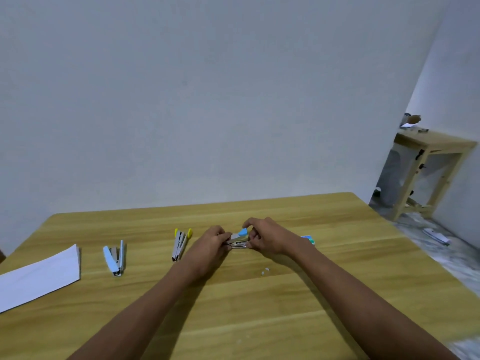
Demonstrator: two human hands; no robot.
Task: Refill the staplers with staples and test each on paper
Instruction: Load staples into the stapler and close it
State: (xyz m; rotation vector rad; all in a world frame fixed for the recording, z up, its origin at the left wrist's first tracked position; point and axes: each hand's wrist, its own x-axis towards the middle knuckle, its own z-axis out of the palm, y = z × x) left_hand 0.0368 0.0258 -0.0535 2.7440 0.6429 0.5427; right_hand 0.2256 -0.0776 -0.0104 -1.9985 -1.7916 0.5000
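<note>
A small blue-tipped stapler [240, 238] rests low on the wooden table [259, 307], held from both sides. My left hand [211, 242] grips its left end and my right hand [263, 236] pinches its right end and blue top. A yellow-tipped stapler [180, 244] lies hinged apart just left of my left hand. Further left lies a light blue stapler [115, 257], also hinged apart. A white sheet of paper [39, 276] lies at the table's left edge. A blue-green staple box [309, 239] peeks out behind my right wrist.
A few small white bits [265, 271] lie on the table near my right forearm. At the far right stands a second wooden table [436, 146] with small items on it, and another person's hand [413, 118] shows above it.
</note>
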